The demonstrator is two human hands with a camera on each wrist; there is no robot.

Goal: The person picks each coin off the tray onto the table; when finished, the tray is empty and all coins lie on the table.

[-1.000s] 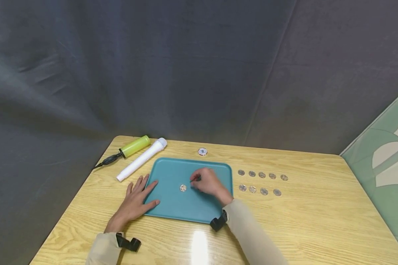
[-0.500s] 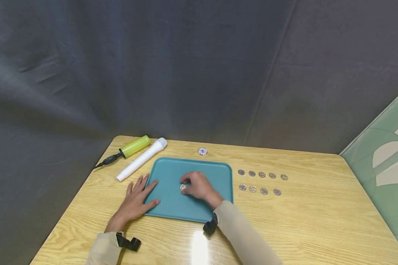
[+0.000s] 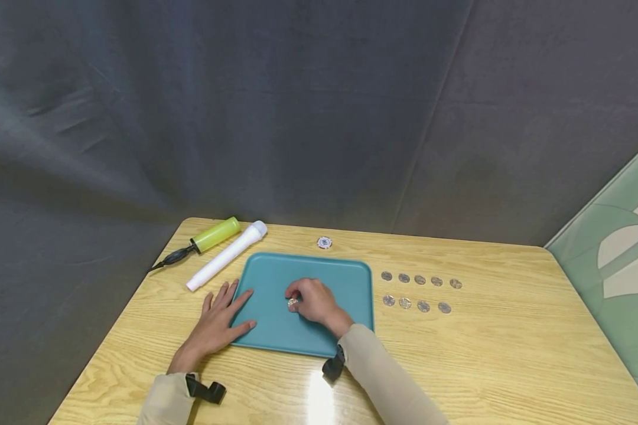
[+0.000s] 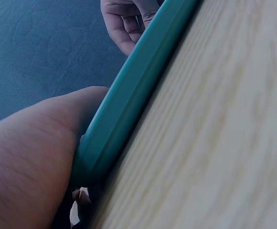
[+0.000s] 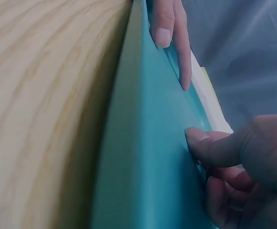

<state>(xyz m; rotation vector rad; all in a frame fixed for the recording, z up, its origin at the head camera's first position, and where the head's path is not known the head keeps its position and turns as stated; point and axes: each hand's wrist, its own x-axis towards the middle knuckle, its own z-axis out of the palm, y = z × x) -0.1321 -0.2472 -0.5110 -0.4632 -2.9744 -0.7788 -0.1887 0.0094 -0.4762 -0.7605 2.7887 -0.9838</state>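
Note:
In the head view, a teal tray (image 3: 266, 336) lies on the table with a small silver coin (image 3: 292, 305) near its middle. My right hand (image 3: 312, 301) is over the tray, thumb and forefinger curled around the coin and pinching it; the fingers hide part of it. In the right wrist view, the bent fingers of the right hand (image 5: 243, 162) are low over the tray surface, and the coin is mostly hidden. My left hand (image 3: 218, 321) rests with spread fingers on the tray's left edge, its thumb (image 4: 47, 129) lying over the rim in the left wrist view.
Two rows of silver coins (image 3: 420, 280) lie on the wooden table (image 3: 510, 354) right of the tray. Behind the tray is a poker chip (image 3: 324, 242). A white microphone-shaped stick (image 3: 225, 257) and a yellow-green hand pump (image 3: 215, 235) lie at the back left.
My right hand has moved left across the tray and closed its fingers on the coin, which has shifted slightly toward me. The left hand stays in place.

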